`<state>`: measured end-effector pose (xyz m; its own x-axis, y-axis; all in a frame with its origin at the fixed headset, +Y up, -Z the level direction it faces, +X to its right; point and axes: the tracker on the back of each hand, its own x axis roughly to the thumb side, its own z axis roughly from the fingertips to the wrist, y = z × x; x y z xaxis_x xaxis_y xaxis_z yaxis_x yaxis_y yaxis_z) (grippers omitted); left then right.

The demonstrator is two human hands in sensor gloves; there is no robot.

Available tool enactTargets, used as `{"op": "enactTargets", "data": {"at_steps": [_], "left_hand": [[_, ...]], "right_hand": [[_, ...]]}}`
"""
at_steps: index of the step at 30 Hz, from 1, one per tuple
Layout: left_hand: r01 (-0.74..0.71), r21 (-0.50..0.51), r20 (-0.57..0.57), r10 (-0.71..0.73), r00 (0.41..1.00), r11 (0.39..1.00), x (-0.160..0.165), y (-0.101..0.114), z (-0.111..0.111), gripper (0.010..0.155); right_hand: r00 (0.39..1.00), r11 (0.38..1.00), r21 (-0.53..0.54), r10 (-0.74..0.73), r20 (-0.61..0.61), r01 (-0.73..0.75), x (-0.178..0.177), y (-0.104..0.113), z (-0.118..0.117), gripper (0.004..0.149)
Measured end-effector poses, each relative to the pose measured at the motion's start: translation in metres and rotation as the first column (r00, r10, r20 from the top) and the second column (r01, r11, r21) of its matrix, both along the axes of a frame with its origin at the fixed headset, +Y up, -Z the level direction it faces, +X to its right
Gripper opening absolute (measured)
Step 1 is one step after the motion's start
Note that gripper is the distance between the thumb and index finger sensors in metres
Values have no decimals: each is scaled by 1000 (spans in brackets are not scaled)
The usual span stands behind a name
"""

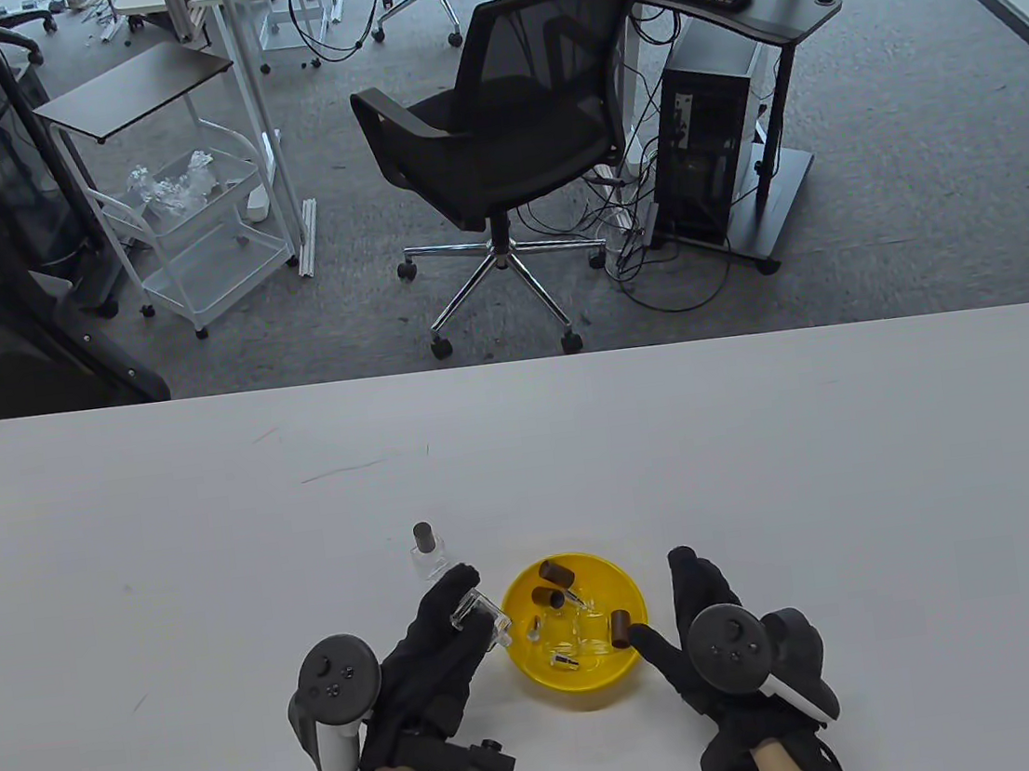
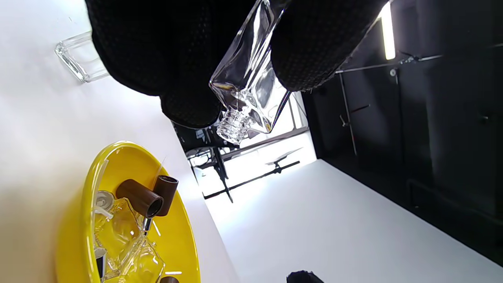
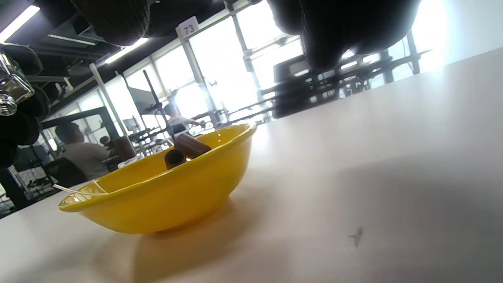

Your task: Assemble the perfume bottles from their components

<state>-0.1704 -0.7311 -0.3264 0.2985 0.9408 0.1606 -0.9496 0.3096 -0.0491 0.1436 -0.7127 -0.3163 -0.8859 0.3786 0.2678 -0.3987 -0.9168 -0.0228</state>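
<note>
My left hand (image 1: pixel 464 600) grips a clear glass bottle (image 1: pixel 483 612) with no cap and holds it tilted above the table, just left of the yellow bowl (image 1: pixel 593 680). In the left wrist view my fingers (image 2: pixel 314 47) pinch this bottle (image 2: pixel 247 86), its threaded neck bare and pointing away. The bowl holds brown caps (image 1: pixel 555 573), spray pumps and more clear bottles. A finished bottle with a dark cap (image 1: pixel 427 551) stands upright behind my left hand. My right hand (image 1: pixel 660 597) is open and empty at the bowl's right rim, thumb beside a brown cap (image 1: pixel 620 627).
The white table (image 1: pixel 768 467) stretches wide on all sides. In the right wrist view the bowl (image 3: pixel 177 196) stands to the left, with brown caps (image 3: pixel 190 146) showing over its rim. A black office chair (image 1: pixel 502 134) stands beyond the far edge.
</note>
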Motion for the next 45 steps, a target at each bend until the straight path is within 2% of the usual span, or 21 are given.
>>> {"op": "enactTargets", "data": {"at_steps": [6,10,15,23,31,42,45], "left_hand": [[-15,-4,1,15,1000,1000,-2,1,1,56],[-34,-9,-19,34,999,999,-5,0,1,57],[-68,-24,-44,67,997,997,-10,-1,0,56],[-93,-33,-53,91,994,995,-11,-1,-1,56],[-107,-39,-52,105,993,993,-11,-1,-1,56],[-120,-41,-50,118,992,992,-11,-1,-1,56],[-120,-42,-47,118,992,992,-10,-2,-1,56]], "right_hand": [[999,997,80,-4,-44,8,-19,14,5,78],[998,996,86,5,-68,1,-32,17,1,72],[994,996,61,76,-76,-71,-47,11,-8,67],[959,960,-16,277,-64,-278,-65,-4,-28,60],[856,849,-108,515,-55,-517,-76,-12,-42,60],[830,817,-146,548,-105,-558,-84,-25,-44,62],[820,811,-123,563,-108,-572,-88,-26,-42,63]]}}
